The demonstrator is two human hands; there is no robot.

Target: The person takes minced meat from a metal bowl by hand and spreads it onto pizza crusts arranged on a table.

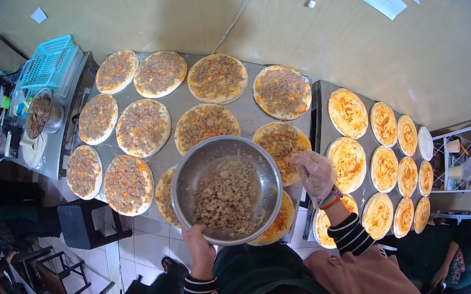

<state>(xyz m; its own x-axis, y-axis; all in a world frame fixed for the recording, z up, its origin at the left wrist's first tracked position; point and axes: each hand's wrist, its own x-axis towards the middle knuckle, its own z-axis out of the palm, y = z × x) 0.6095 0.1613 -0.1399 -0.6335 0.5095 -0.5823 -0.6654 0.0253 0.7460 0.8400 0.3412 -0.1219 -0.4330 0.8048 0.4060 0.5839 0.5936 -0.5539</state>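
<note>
My left hand [200,246] grips the near rim of a steel mixing bowl [264,170], tilted toward me. Cooked ground meat [225,200] lies in the bowl. My right hand [316,177], in a clear plastic glove, is at the right edge of a round of dough topped with sauce and ground meat [282,147]. Its fingers are bunched together; what they hold, if anything, is hidden. Beneath the bowl, a sauced dough round [280,222] is partly covered. Another topped round [206,124] lies just beyond the bowl.
Several meat-topped rounds [143,127] cover the metal table [170,99]. A second table [323,111] at right carries several sauced rounds [347,113]. Back left are a bowl of meat [39,114] and a turquoise basket [52,60]. A black stool [85,224] stands at left. Other people are on both sides.
</note>
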